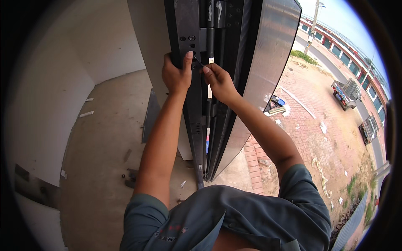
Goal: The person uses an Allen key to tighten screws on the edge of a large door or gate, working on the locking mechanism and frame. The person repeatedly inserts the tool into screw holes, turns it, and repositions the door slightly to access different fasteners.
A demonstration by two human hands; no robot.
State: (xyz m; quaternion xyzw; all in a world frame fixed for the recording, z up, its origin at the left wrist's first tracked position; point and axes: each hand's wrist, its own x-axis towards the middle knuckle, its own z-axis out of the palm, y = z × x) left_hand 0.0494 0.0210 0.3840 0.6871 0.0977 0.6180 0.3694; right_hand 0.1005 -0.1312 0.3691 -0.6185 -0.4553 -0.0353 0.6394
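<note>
In front of me stands a dark metal door frame (186,25) with several bolt holes and a hinge (211,42) beside them. My left hand (177,76) is wrapped round the frame's left edge, its thumb pressed on the front face just below the holes. Pinched between the thumb and fingers of my right hand (219,82) is a thin, dark hex key (199,61). Its far end meets the frame close to my left thumb; the exact contact point is too small to make out. A second hinge (208,109) sits lower down.
To the right of the hinges a glossy door panel (268,54) stands swung outward. On the left lies a concrete floor (100,125) with scraps by a white wall (37,104). Outside are brick paving (301,108), litter and a parked small truck (346,94).
</note>
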